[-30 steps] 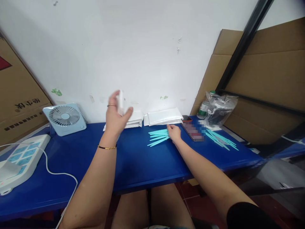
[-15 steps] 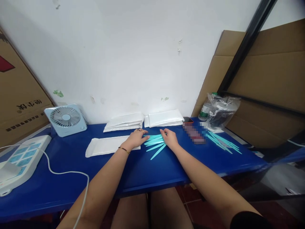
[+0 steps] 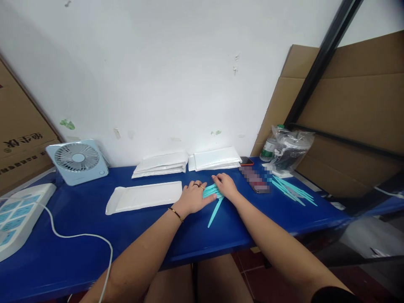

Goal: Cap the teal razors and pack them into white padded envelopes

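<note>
Turquoise sticks, slim, tapered, overlapping in a bunch (one slanting outward)

On the cardboard box at the left stand three large dark Chinese characters, apparently upside down, with a small circled mark just below their left end. Beneath them runs a row of smaller dark characters, too small to read surely. The label on the bottle cannot be read either
</note>
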{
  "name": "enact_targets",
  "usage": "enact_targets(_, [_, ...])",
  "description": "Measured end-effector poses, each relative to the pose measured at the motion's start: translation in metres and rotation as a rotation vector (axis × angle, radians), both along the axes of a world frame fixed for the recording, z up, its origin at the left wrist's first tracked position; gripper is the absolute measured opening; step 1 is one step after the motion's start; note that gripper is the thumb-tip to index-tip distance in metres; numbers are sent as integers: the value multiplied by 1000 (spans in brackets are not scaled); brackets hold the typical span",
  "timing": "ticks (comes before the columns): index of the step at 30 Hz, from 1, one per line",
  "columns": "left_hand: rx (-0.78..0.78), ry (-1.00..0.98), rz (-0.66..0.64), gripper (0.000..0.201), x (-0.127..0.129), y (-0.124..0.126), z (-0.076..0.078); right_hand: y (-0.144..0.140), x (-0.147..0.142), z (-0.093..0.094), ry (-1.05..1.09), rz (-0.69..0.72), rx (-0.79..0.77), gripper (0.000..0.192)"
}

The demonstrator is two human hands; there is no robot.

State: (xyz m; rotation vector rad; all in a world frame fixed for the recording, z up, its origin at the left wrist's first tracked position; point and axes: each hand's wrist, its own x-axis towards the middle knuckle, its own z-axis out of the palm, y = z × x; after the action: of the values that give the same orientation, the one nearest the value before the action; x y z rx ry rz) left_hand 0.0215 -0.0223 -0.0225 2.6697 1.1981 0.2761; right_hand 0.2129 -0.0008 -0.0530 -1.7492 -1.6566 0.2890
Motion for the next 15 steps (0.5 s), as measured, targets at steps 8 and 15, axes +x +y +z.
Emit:
enact_targets(8, [-28,77,-244,77,1,-6,-16,21,40,33,201,274,-366,32])
enact_targets(15, [-43,42,-363,82,-26,5,-9,12,52,34,191,590,-408,37])
